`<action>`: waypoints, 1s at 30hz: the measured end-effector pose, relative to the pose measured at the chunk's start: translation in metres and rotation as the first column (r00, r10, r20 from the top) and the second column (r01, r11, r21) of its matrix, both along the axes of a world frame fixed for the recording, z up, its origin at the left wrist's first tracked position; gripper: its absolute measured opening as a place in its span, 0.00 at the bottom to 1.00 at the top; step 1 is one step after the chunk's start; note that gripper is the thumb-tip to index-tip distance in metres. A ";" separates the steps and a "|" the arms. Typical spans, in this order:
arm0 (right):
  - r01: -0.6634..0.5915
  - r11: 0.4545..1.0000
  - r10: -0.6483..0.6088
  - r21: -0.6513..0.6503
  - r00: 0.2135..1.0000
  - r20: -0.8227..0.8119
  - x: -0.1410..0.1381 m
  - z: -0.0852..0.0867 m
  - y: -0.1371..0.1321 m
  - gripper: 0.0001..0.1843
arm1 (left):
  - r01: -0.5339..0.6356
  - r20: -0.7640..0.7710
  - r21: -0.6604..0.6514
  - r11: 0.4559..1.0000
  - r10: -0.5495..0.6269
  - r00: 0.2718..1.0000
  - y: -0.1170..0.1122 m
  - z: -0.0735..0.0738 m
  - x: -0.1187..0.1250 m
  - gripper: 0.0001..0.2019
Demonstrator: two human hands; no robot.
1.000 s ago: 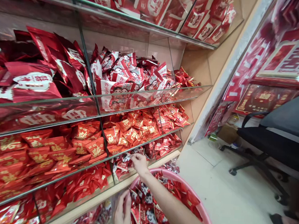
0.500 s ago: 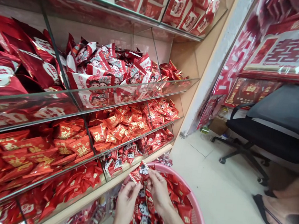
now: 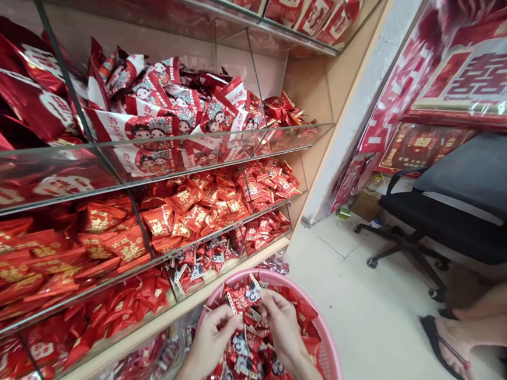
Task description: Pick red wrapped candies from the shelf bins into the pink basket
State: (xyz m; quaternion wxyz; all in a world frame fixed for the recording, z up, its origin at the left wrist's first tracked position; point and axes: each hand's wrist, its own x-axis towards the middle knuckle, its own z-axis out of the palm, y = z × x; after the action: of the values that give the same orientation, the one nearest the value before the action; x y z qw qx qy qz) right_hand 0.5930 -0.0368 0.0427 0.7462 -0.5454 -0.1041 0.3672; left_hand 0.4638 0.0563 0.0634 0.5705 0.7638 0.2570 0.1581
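Packet [image 3: 241,300], red, is above the pink basket [image 3: 335,366], one end pinched in the nearly closed left hand [image 3: 212,340], the other likewise in the right hand [image 3: 283,328]. A slack pinch could lose it among look-alike packets [image 3: 246,365] in the basket; a hard pull might split it. The hands cover its ends. Beyond the basket, a glossy bundle [image 3: 277,262] is half hidden; rightward, someone's foot [image 3: 452,349] shows, body out of view.

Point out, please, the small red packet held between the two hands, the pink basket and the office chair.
Small red packet [image 3: 242,300]: head view, on its printed front.
Pink basket [image 3: 332,351]: head view, on the right side of its rim.
Office chair [image 3: 446,225]: head view, on its black seat.
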 end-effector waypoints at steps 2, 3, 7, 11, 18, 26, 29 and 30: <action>-0.071 0.997 0.071 -0.005 0.997 -0.004 0.006 0.002 -0.009 0.15 | 0.064 -0.010 -0.024 0.998 -0.065 0.998 0.003 0.001 -0.001 0.16; -0.116 0.993 0.116 -0.011 0.993 -0.020 0.009 0.004 -0.014 0.15 | 0.096 -0.016 -0.043 0.994 -0.097 0.995 0.003 0.002 -0.002 0.15; -0.244 0.969 0.243 -0.035 0.969 -0.034 0.019 0.008 -0.036 0.17 | 0.190 -0.034 -0.103 0.976 -0.195 0.980 0.000 0.002 -0.005 0.14; -0.278 0.955 0.282 -0.103 0.959 0.021 0.019 0.003 -0.056 0.16 | 0.274 -0.074 -0.138 0.952 -0.286 0.955 -0.011 0.000 -0.003 0.15; -0.165 0.952 0.187 -0.257 0.980 0.064 0.017 -0.009 -0.083 0.21 | 0.256 -0.079 -0.123 0.959 -0.266 0.961 -0.019 0.001 -0.002 0.18; 0.016 0.928 0.001 -0.373 0.999 0.044 0.022 -0.024 -0.098 0.23 | -0.061 -0.016 -0.001 0.998 0.061 0.998 0.026 -0.016 -0.024 0.16; -0.010 0.935 0.022 -0.355 0.999 0.029 0.013 -0.032 -0.091 0.23 | -0.164 0.000 0.048 0.985 0.164 0.986 0.037 -0.027 -0.033 0.17; -0.028 0.934 0.041 -0.357 0.999 0.030 0.011 -0.035 -0.088 0.23 | -0.190 0.003 0.062 0.980 0.190 0.982 0.038 -0.031 -0.035 0.17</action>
State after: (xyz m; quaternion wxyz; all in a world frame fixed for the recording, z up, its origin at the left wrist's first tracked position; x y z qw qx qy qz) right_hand 0.6037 -0.1251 0.0075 0.6264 -0.6765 -0.0592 0.3828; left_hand 0.4292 0.0947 0.0325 0.5287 0.7533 0.3243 0.2186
